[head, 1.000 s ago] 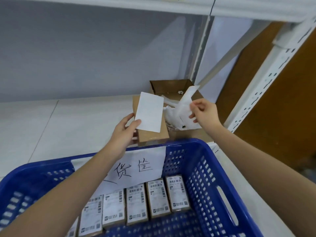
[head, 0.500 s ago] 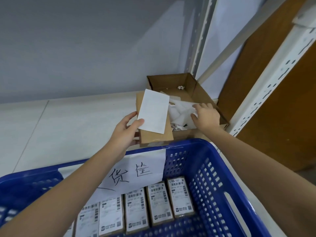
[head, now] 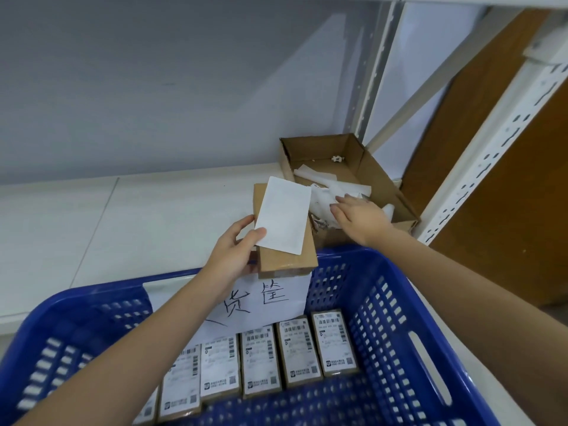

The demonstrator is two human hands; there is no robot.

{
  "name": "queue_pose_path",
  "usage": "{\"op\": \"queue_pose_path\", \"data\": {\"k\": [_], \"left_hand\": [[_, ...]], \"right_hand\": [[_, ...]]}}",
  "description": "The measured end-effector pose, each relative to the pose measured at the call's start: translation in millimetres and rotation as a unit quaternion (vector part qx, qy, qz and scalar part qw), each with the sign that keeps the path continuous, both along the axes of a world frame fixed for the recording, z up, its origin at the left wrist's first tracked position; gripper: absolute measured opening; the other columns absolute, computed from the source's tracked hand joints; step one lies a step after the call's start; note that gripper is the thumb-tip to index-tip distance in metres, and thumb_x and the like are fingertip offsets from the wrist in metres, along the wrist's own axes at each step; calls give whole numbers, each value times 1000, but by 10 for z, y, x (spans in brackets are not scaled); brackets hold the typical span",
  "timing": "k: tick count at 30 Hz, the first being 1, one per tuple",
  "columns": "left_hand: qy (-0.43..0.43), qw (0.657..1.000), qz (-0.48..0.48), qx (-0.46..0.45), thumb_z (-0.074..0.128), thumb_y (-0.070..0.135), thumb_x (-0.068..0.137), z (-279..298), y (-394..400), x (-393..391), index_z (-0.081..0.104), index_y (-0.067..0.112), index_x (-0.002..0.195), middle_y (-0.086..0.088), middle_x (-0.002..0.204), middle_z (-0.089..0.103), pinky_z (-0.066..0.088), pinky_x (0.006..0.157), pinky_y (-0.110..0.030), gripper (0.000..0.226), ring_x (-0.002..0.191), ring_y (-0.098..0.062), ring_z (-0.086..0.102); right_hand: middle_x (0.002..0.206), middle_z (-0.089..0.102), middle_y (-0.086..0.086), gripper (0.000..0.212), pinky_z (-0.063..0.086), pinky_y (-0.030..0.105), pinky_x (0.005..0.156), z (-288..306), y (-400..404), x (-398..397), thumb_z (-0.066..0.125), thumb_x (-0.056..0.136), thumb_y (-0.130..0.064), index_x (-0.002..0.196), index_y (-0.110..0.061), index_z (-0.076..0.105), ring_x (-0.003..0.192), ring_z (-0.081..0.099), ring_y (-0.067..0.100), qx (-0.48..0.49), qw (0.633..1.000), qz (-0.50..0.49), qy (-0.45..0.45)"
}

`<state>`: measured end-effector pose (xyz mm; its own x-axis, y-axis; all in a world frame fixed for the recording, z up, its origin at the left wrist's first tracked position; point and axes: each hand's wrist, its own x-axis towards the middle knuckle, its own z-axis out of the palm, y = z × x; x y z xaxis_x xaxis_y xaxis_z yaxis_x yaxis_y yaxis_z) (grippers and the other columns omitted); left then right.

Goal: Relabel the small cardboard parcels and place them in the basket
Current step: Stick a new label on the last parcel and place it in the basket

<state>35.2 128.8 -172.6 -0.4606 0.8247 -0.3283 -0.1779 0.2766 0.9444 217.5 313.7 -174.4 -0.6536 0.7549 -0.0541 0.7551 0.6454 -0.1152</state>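
A blue plastic basket (head: 396, 305) with perforated walls and a slot handle fills the near part of the view, standing on a white shelf top (head: 123, 222); a white paper sign (head: 264, 302) with handwritten black characters hangs over its far rim. Inside it, a row of labelled parcels (head: 261, 367) lies flat side by side, each a small brown cardboard box with a white printed barcode label on top. Just beyond the far rim, the left hand (head: 233, 256) holds a small cardboard parcel (head: 285, 256) above the shelf top, thumb on its top face and fingers curled round its left edge; under the thumb tip a blank white label (head: 282, 216) with rounded corners lies skewed on the parcel's top, its far edge overhanging. Behind the parcel and to the right sits an open cardboard tray (head: 381, 176) with low walls, holding crumpled white backing paper (head: 325, 195) and a tiny white scrap at its far end. The right hand (head: 359, 216) reaches over the tray's near wall, fingers straight and slightly spread, tips touching the paper. Far behind is a plain grey wall; at right stand white slotted metal shelf uprights (head: 491, 149) against a brown wooden panel (head: 504, 229).
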Motion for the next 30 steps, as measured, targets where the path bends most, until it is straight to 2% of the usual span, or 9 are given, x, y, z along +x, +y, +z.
{"op": "queue_pose_path", "data": {"k": [3,5,7,10,13,16,20,26,30], "left_hand": [[-13,1000,8,1,59,26,94,54,-204,27,49,31,136,-5,116,65,55,85,-44,44,101,-29,66],[-20,1000,12,5,58,25,94,109,-367,54,50,30,134,-5,113,66,55,75,-38,41,97,-27,67],[-36,999,16,8,57,24,95,183,-563,86,51,30,130,-4,109,66,54,70,-35,36,92,-24,67],[-57,998,19,6,55,22,96,289,-889,116,51,30,125,-4,109,65,55,70,-35,31,90,-21,66],[-73,997,8,0,54,22,97,376,-1244,161,51,31,123,-1,109,66,55,72,-34,28,88,-18,66],[-82,997,0,-8,54,22,97,421,-1578,244,53,30,124,1,106,68,55,71,-32,28,86,-17,67],[-111,993,11,-21,53,21,97,453,-1959,332,55,24,129,-1,104,69,58,65,-29,32,78,-13,68],[-122,991,-20,-44,51,23,97,411,-2322,377,54,26,132,-1,112,71,59,71,-33,34,90,-16,71],[-96,993,-35,-62,49,24,99,426,-2348,394,56,23,128,0,111,70,59,71,-32,30,86,-18,72]], "right_hand": [[147,43,4,42,21,27,109,121,-410,2,27,105,-30,135,-14,52,139,31,20,-31,992,15,119],[137,53,4,39,29,22,98,178,-778,8,31,104,-28,132,-12,54,130,43,19,-114,971,1,209],[136,52,0,39,31,22,101,227,-1169,24,34,104,-29,137,-14,49,127,45,14,-235,926,-42,294],[135,53,-2,39,43,31,103,273,-1713,69,35,103,-32,138,-20,45,122,52,15,-396,824,-105,392],[130,57,-4,39,47,41,101,329,-2162,120,42,99,-38,137,-27,47,118,56,17,-460,762,-129,438],[131,56,-6,44,47,43,101,389,-2519,145,49,95,-41,138,-33,46,118,57,16,-493,741,-121,440],[126,56,-4,38,54,29,86,420,-2879,175,51,96,-31,134,-32,48,112,58,13,-500,735,-114,445],[122,57,5,27,51,24,69,311,-3141,168,61,90,-24,114,-16,51,99,60,18,-501,721,-159,452],[121,53,-5,25,52,23,67,250,-3167,124,56,93,-16,112,-31,49,98,59,14,-487,718,-159,471]]}}
